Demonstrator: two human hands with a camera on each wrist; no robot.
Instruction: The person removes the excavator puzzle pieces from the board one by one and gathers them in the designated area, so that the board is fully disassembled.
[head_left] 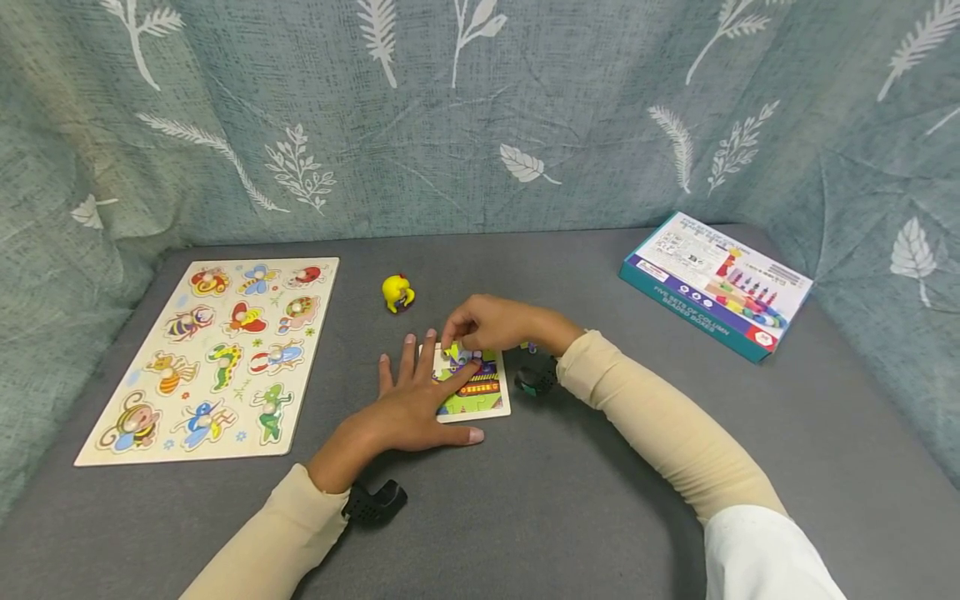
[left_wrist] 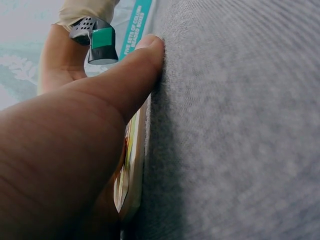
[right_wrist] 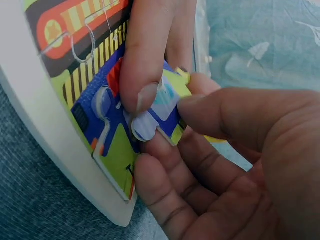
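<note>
A small jigsaw puzzle (head_left: pixel 474 408) in a pale wooden tray lies flat in front of me, most of its picture assembled. My left hand (head_left: pixel 412 410) rests with fingers spread over its left side, the index finger lying across the picture and the thumb on the cloth below. Over the upper left corner, my right hand (head_left: pixel 491 323) pinches a puzzle piece (right_wrist: pixel 167 105) between thumb and fingers. That piece is green, blue and white, and it is tilted up from the picture in the right wrist view. A left fingertip (right_wrist: pixel 137 92) overlaps the piece's edge there.
To the left lies a wooden insect peg puzzle (head_left: pixel 234 333). A yellow toy figure (head_left: pixel 397 293) stands behind the left hand. Partly hidden by the right wrist is a small purple piece (head_left: pixel 530 347). A beaded-boxes carton (head_left: pixel 716 283) sits back right, before a hanging leaf-print curtain (head_left: pixel 450 158).
</note>
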